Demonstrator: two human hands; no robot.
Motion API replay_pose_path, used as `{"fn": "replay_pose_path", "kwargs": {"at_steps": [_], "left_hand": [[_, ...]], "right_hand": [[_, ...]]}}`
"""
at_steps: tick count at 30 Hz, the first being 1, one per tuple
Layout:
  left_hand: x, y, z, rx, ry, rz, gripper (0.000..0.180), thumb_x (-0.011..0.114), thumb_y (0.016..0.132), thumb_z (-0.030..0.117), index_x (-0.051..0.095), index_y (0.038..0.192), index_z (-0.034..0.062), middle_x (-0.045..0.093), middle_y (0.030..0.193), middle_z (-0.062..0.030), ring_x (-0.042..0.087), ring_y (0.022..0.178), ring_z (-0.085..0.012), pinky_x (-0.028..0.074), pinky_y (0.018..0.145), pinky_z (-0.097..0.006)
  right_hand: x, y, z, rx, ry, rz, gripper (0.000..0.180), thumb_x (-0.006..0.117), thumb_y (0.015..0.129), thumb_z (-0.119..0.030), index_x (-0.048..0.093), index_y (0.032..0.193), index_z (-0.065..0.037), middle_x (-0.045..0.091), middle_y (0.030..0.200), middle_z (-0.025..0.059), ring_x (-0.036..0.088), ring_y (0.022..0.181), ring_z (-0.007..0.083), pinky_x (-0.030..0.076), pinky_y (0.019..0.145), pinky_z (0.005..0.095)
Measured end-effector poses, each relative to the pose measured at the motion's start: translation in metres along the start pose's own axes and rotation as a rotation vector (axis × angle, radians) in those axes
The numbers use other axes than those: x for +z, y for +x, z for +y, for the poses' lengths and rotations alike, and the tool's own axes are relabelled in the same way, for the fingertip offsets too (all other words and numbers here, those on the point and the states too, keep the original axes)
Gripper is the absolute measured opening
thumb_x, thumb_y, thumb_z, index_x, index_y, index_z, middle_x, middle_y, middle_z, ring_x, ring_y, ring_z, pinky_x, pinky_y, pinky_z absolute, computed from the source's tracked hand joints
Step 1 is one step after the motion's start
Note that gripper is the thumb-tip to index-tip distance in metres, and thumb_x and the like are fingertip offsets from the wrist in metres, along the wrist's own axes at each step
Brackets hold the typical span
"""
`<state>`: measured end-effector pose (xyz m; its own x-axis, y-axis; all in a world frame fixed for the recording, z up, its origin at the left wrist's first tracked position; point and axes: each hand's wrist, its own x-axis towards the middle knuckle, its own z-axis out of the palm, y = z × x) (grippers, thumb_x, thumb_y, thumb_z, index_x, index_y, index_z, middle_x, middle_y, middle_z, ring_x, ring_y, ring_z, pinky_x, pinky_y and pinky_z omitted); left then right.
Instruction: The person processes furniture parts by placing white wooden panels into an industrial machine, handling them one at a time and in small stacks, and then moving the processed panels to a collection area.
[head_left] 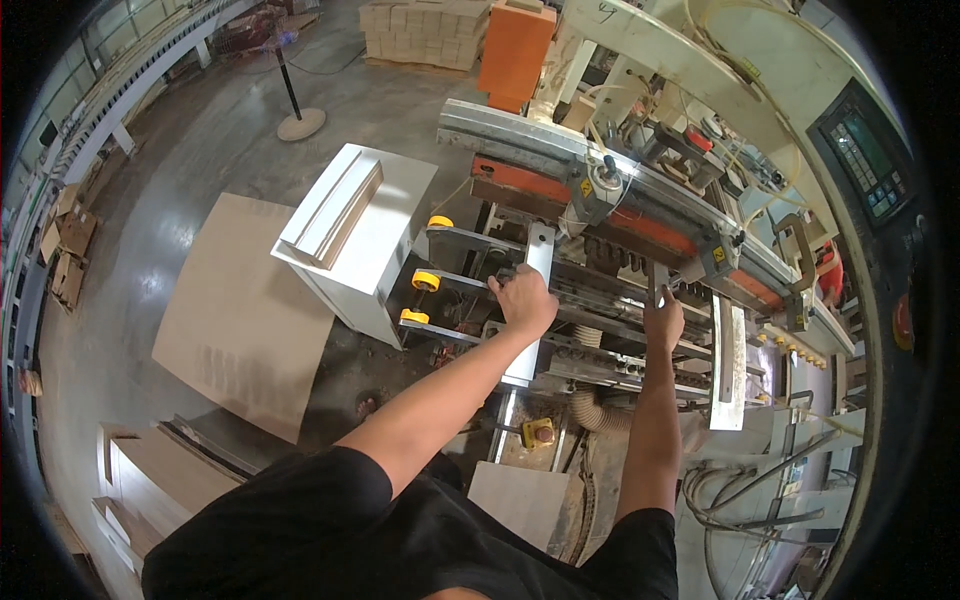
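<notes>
Our left hand [524, 298] has its fingers closed around the upright metal bar [537, 262] on the drilling machine [640, 230]; our right hand [663, 320] grips a thin metal stop [655, 280] just above its fingers. Both parts look rigid, heavy and fixed, so we judge they're best held low, near their mounts.

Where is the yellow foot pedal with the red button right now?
In the head view, the yellow foot pedal with the red button sits on the floor at lower centre, beneath the left forearm, beside the ribbed beige hose.
</notes>
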<state>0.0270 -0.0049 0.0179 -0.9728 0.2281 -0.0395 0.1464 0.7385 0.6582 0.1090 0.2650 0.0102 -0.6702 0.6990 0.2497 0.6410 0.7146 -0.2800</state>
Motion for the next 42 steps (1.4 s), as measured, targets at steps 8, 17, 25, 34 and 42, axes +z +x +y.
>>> {"fn": "replay_pose_path", "kwargs": {"at_steps": [8,17,25,34,42], "left_hand": [[0.018,0.025,0.0,0.021,-0.08,0.175,0.034,0.071,0.072,0.011,0.054,0.094,-0.0085,0.068,0.078,-0.0235,0.068,0.079,-0.0387,0.032,0.105,-0.055],[0.014,0.037,0.007,0.007,-0.056,0.154,0.066,0.07,0.075,0.007,0.034,0.124,-0.0164,0.067,0.076,-0.0227,0.068,0.079,-0.0403,0.039,0.103,-0.051],[0.014,0.035,0.001,-0.029,0.019,0.11,0.098,0.077,0.074,0.022,0.018,0.139,-0.0226,0.069,0.083,-0.0241,0.067,0.088,-0.0398,0.027,0.109,-0.061],[0.01,0.023,-0.004,-0.013,-0.097,0.091,0.028,0.074,0.073,0.017,0.064,0.089,-0.0039,0.068,0.083,-0.0187,0.069,0.083,-0.0356,0.031,0.108,-0.056],[0.004,0.006,-0.008,0.07,-0.044,0.107,0.038,0.069,0.077,0.02,0.06,0.09,-0.0141,0.066,0.072,-0.0236,0.069,0.077,-0.0395,0.017,0.114,-0.061]], "right_hand": [[0.0,-0.001,-0.004,-0.053,0.01,0.026,0.046,0.065,0.086,-0.025,0.063,0.128,-0.009,0.067,0.109,0.0202,0.064,0.102,0.0379,0.052,0.087,0.0443],[0.002,0.0,-0.002,-0.03,-0.001,0.011,0.043,0.063,0.09,-0.032,0.065,0.126,-0.009,0.067,0.112,0.0194,0.065,0.1,0.0372,0.053,0.085,0.0447],[0.006,0.003,0.006,-0.045,-0.008,0.032,0.046,0.062,0.091,-0.039,0.066,0.123,-0.007,0.069,0.11,0.0187,0.066,0.101,0.0356,0.054,0.085,0.0439],[0.002,0.008,-0.001,-0.058,-0.056,0.017,0.046,0.061,0.09,-0.039,0.065,0.127,-0.012,0.068,0.111,0.0196,0.065,0.102,0.0377,0.053,0.086,0.0446],[0.001,-0.004,0.006,-0.027,-0.11,-0.014,0.049,0.065,0.087,-0.036,0.064,0.128,-0.011,0.07,0.109,0.0185,0.069,0.097,0.0344,0.054,0.083,0.0441]]}}
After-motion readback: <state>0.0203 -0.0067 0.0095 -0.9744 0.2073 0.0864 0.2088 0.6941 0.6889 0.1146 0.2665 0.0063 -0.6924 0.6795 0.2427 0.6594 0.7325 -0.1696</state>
